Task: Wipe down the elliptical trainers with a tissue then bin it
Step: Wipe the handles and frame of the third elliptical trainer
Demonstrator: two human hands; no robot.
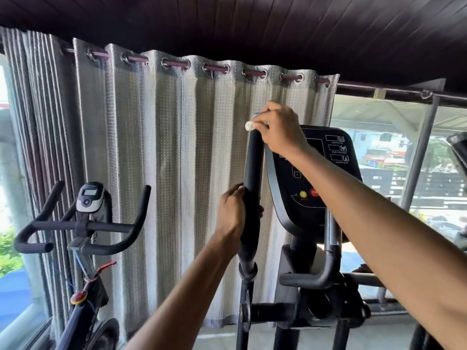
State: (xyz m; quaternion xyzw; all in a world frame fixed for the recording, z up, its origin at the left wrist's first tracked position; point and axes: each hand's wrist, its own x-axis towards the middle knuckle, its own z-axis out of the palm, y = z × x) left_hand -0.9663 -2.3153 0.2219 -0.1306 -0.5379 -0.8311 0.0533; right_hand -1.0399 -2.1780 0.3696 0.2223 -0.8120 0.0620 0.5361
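A black elliptical trainer stands in front of me, its console [318, 173] facing me with a yellow and a red button. Its tall left handle [252, 173] rises at centre, padded in black foam. My left hand [232, 210] is wrapped around the middle of that handle. At the handle's top end, my right hand [278, 127] presses a small crumpled white tissue [249, 125] against the tip. Only a bit of the tissue shows beyond my fingers.
An exercise bike [86, 223] with black handlebars and a small display stands at the left. A grey curtain [164, 160] hangs behind both machines. A window [394, 160] with metal bars fills the right. Part of another machine shows at the far right edge.
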